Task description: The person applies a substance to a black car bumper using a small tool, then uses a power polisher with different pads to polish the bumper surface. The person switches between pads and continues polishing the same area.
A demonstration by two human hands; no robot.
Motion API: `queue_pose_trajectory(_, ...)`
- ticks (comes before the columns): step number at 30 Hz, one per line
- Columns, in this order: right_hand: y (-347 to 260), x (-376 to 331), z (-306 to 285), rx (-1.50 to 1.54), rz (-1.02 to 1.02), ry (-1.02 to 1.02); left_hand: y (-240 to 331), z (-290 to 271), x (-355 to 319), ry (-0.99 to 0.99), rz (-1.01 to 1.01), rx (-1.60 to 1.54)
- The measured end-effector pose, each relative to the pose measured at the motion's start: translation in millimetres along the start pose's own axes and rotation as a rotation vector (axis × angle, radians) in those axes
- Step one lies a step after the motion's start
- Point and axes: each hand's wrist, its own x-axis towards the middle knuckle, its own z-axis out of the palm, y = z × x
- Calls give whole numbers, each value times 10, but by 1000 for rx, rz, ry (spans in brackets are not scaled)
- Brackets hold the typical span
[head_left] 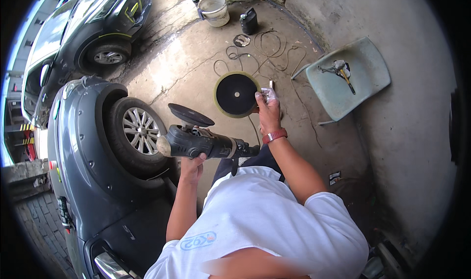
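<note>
My left hand point(192, 167) is wrapped around the body of a black and grey power polisher point(201, 142), held level in front of my waist. Its round black backing plate point(190, 114) faces away from me, bare of any pad. By its edge, my right hand point(268, 111) grips a round polishing pad point(236, 94) with a black face, a yellowish rim and a small pale hole in the middle. The pad is held out beyond the polisher, apart from it. Whitish residue covers some fingers of my right hand, and a red-strapped watch is on that wrist.
A dark grey car point(113, 181) stands close on my left, its front wheel point(141, 124) beside the polisher. Ahead are another car point(93, 34), a white bucket point(214, 10), a black jug point(249, 21) and a loose cord point(274, 46). A pale chair point(363, 73) with tools stands near the wall.
</note>
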Motion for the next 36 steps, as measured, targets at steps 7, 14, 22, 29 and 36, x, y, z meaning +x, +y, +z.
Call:
queue_pose_trajectory(7, 179, -713, 1101, -199, 325, -623, 28, -516, -589, 38, -94, -189)
queue_pose_trajectory(14, -151, -1534, 658, -927, -394, -943, -182, -322, -489, 236, -40, -218)
queue_pose_trajectory(22, -115, -891, 615, -770, -265, -709, -127, 64, 202, 259, -13, 72)
queue_pose_trajectory(29, -985, 267, 131, -749, -46, -663, 150, 137, 1232, 498, 273, 321)
queue_pose_trajectory(36, -1724, 977, 129, -561, 345, -932, 132, 303, 1894, 283, 83, 156)
